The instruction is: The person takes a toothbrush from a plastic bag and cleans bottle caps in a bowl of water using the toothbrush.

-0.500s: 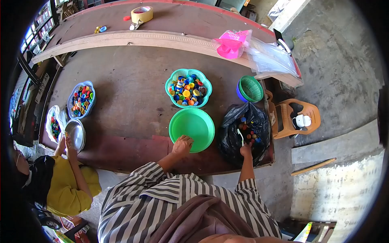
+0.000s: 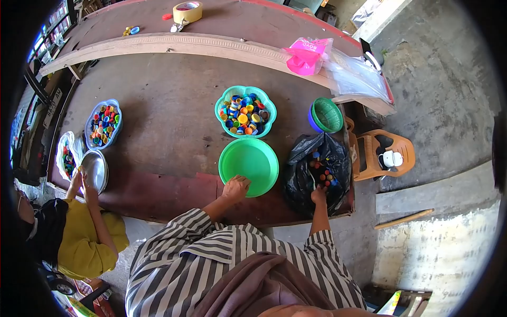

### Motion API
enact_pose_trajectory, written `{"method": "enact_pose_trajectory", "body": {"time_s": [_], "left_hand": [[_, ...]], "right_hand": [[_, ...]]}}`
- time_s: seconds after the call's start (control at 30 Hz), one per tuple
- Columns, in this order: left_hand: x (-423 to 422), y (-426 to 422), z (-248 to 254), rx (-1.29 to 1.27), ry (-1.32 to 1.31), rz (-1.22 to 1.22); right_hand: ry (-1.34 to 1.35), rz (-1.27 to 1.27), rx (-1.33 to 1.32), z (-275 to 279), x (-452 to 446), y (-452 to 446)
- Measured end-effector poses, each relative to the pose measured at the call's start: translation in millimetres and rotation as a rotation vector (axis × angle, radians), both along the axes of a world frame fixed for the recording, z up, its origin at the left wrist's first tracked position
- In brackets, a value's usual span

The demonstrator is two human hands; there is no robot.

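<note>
A green plastic basin (image 2: 248, 150) stands on the table in front of me, with nothing visible in it. The fingers of my left hand (image 2: 236, 188) curl over its near-left rim. My right hand (image 2: 319, 195) is closed inside the mouth of a black plastic bag (image 2: 296, 182) that holds several coloured bottle caps (image 2: 327, 177). It grips a thin white stick-like tool (image 2: 315, 184), mostly hidden now. Just beyond the basin sits a turquoise scalloped basket (image 2: 218, 112) full of mixed bottle caps (image 2: 243, 118).
Green and blue baskets (image 2: 327, 114) stand behind the bag. At left are a blue basket of caps (image 2: 119, 127), a white bag (image 2: 64, 145) and a metal bowl (image 2: 96, 170) beside another person's hands (image 2: 84, 187). A wooden ledge (image 2: 158, 44) crosses the table; an orange chair (image 2: 406, 153) stands right.
My right hand has moved slightly, and the white tool, upright and plain before, is now mostly out of sight. My left hand stays at the basin's rim. The view has shifted a little.
</note>
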State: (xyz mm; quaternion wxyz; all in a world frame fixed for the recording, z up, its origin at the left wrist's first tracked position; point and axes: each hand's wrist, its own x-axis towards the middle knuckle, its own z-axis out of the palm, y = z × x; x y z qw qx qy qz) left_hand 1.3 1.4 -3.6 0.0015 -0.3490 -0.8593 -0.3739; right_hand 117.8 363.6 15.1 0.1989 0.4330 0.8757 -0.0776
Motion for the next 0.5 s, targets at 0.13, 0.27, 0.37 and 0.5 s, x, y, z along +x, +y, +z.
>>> {"method": "enact_pose_trajectory", "body": {"time_s": [0.13, 0.27, 0.37, 0.5], "left_hand": [[-0.3, -0.1, 3.4, -0.018, -0.027, -0.003], [0.0, -0.4, 0.7, 0.011, 0.002, -0.006], [-0.1, -2.3, 5.2, -0.003, -0.013, -0.008], [0.2, -2.5, 5.6, 0.011, -0.037, -0.001]], "right_hand": [[0.156, -0.018, -0.052, 6.1, 1.4, -3.6], [0.342, 0.011, 0.042, -13.5, 9.6, 4.7], [0.500, 0.038, 0.103, -46.5, 18.5, 30.5], [0.680, 0.025, 0.131, 11.6, 4.7, -1.0]]}}
